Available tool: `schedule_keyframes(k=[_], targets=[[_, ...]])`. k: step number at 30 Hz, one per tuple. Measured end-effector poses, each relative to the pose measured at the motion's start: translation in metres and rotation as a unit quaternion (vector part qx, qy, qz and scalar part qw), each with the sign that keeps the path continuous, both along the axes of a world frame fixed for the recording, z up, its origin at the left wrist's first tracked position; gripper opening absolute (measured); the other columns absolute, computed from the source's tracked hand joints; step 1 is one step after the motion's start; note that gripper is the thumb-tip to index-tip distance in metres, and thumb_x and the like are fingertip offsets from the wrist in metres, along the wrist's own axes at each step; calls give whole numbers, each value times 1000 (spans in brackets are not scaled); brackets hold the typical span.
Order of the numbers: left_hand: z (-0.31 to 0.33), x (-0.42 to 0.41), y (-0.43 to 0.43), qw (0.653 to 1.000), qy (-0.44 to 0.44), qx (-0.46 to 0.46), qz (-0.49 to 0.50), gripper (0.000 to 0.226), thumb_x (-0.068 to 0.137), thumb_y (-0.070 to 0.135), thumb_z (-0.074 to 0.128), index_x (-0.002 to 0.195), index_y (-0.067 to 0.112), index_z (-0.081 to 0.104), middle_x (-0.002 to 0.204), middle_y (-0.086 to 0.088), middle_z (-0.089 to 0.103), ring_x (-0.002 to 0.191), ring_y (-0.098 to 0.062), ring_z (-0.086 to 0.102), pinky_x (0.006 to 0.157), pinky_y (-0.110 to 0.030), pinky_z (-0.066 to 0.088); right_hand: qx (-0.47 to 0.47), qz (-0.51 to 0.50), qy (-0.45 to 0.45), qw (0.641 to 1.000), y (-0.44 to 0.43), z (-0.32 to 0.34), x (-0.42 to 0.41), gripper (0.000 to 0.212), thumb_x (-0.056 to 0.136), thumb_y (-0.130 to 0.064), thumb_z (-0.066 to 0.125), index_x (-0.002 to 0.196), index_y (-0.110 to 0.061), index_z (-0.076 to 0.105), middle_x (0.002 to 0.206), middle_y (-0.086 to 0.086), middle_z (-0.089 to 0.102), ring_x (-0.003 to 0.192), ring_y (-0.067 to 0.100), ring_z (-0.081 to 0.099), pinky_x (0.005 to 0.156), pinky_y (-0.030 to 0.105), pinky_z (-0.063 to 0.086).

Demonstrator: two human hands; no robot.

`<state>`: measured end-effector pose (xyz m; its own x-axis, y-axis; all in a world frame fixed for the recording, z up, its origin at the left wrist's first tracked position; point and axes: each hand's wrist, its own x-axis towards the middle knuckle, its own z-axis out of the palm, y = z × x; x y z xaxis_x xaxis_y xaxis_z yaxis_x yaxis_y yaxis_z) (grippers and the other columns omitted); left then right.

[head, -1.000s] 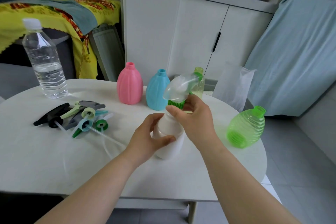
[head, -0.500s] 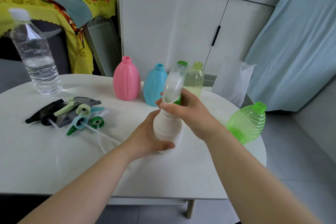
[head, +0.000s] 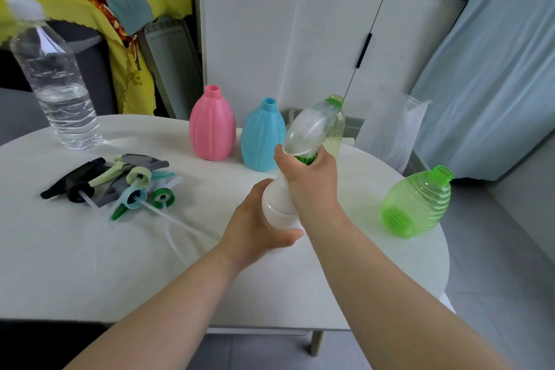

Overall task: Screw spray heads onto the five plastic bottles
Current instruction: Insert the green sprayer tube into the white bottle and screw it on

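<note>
My left hand (head: 255, 228) wraps the light, smooth white bottle (head: 277, 207) above the tabletop (head: 75, 249), and my right hand (head: 309, 180) pinches the bumpy green collar (head: 304, 158), the best turning spot.

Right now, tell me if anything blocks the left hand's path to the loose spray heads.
Nothing visible does: bare table lies between the left hand, gripping the white bottle, and the spray heads.

5 plastic bottles (head: 212, 125) on show, 1 water bottle (head: 57, 81), 1 fitted spray head (head: 309, 132), 4 loose spray heads (head: 120, 182).
</note>
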<state>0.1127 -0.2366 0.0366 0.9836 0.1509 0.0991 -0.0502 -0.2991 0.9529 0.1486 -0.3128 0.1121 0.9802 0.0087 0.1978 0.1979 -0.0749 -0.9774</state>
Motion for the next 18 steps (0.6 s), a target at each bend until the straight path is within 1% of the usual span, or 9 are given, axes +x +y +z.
schedule_keyframes(k=[2,4,6,8,11,13,15,17,18], targets=[[-2,0,-1,1000,-6,-5,0,62,46,28,77,85,57,38,87,28,54,79,13,54,61,-16,45,-23,2,-3,1000,-1,1,-2,25,72,-14,66,61,-28,48,51,-13,49,43,-4,48,46,7,39],[-3,0,-4,1000,-14,-13,-1,63,49,23,79,86,55,39,88,25,56,82,7,55,64,-20,46,-61,-4,-7,998,-5,1,-4,19,72,-23,67,70,-26,48,59,-14,50,53,-1,50,54,13,39],[-3,0,-7,1000,-18,-10,1,64,50,24,81,88,52,38,94,21,57,87,-2,57,71,-24,46,-96,-19,-22,995,-12,-1,-7,25,70,-30,69,80,-25,47,66,-16,49,60,-2,49,57,12,38],[-1,1,-7,1000,-16,9,-11,69,52,26,82,100,47,36,108,12,57,96,-10,56,82,-28,45,-146,-37,-47,987,-22,-1,-10,26,69,-33,69,81,-27,47,71,-17,49,65,-2,48,58,14,36],[-2,0,-3,997,-2,49,-53,82,61,30,78,129,27,32,134,4,45,118,-15,44,101,-31,36,-177,-34,-53,982,-35,6,-9,19,69,-29,69,76,-27,51,64,-17,52,56,-6,48,51,7,37],[-5,-3,2,995,-4,86,-48,80,71,33,70,137,23,24,142,2,36,129,-17,35,104,-25,24,-179,-47,-49,982,-45,14,-1,15,72,-25,68,77,-23,54,63,-16,53,52,-1,49,47,5,36],[-9,-4,7,989,-17,144,-27,62,84,33,55,137,19,27,146,-3,32,133,-17,30,105,-23,19,-173,-79,-47,981,-59,25,12,14,74,-23,67,78,-19,54,63,-14,52,55,0,47,45,4,35],[-18,-2,11,967,8,253,-14,49,91,33,41,136,19,29,149,-3,28,136,-15,24,111,-27,13,-178,-116,-35,977,-75,35,28,14,75,-23,66,81,-17,54,63,-12,50,56,3,45,44,6,34],[-23,-1,11,950,32,312,-11,47,92,34,37,136,20,27,150,-1,24,138,-14,20,112,-29,9,-189,-134,-27,972,-83,39,36,14,76,-23,65,84,-17,54,63,-11,49,56,5,45,46,10,36]])
